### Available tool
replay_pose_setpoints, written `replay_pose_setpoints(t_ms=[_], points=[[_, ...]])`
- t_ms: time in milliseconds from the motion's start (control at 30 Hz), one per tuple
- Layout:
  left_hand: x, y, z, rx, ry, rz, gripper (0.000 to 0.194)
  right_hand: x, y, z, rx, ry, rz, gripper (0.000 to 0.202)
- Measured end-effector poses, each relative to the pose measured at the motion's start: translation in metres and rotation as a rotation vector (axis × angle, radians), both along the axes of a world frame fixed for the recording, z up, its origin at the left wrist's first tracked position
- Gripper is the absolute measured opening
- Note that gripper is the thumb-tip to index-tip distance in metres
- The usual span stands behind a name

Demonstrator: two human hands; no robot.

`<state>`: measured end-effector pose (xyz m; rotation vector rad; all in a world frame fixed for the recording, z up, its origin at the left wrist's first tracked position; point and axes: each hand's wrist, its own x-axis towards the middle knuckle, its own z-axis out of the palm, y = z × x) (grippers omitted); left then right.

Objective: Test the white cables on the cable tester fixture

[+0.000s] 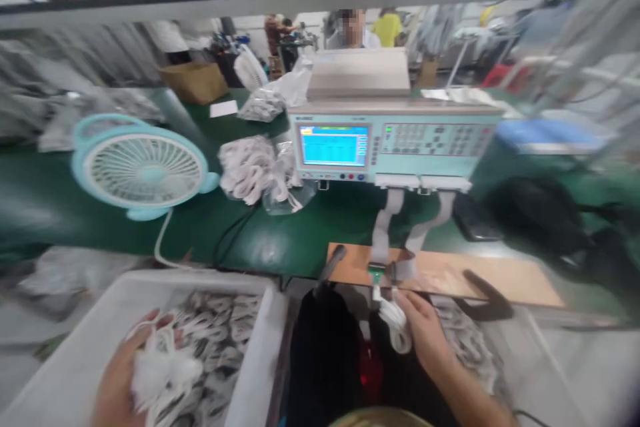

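At the lower left, my left hand point(120, 367) is closed round a bunch of white cables point(165, 370), blurred by motion, over a white bin point(277, 320). More bundled cables point(225, 333) fill that bin. My right hand point(425, 327) grips a coiled white cable point(395, 323) just below the wooden board's front edge. The upper end of this coil is at a small green connector board point(377, 271); whether it is plugged in I cannot tell. Grey ribbon cables point(383, 227) run from there up to a light-blue tester point(425, 140) with a lit screen.
A blue fan point(145, 163) stands left on the green table point(280, 240), beside bagged white cables point(247, 167). The wooden board point(450, 270) lies at the front edge, with a dark clamp point(487, 297) on it. A black object point(535, 213) lies right. A person point(353, 30) is behind the tester.
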<state>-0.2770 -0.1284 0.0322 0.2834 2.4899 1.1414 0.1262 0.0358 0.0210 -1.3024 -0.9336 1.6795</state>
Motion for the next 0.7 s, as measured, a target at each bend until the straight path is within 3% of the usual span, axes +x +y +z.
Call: replay_pose_setpoints(t_ms=[33, 100, 167, 267, 333, 433, 600, 700], points=[[0.015, 0.009, 0.005, 0.169, -0.179, -0.048, 0.037, 0.000, 0.000, -0.002, 0.010, 0.034, -0.006, 0.033], [0.062, 0.030, 0.014, 0.401, -0.553, -0.296, 0.042, 0.000, 0.000, -0.004, 0.024, 0.074, -0.013, 0.034], [0.123, 0.055, 0.019, 0.401, -0.777, -0.606, 0.052, 0.000, 0.000, -0.004, 0.033, 0.087, -0.022, 0.035], [0.205, 0.094, 0.018, 0.341, -0.924, -0.835, 0.057, 0.002, 0.001, -0.004, 0.046, 0.084, -0.041, 0.036], [0.239, 0.116, 0.014, 0.330, -0.999, -0.873, 0.058, 0.003, 0.002, -0.004, 0.054, 0.087, -0.051, 0.038], [0.263, 0.130, 0.010, 0.369, -1.037, -0.822, 0.054, 0.002, 0.000, -0.002, 0.066, 0.106, -0.066, 0.038], [0.279, 0.111, 0.009, 0.358, -1.041, -0.703, 0.043, 0.001, -0.021, 0.002, 0.012, 0.160, -0.025, 0.035], [0.287, 0.096, 0.004, 0.387, -1.138, -0.631, 0.043, 0.031, -0.027, 0.000, 0.025, 0.076, 0.044, 0.031]])
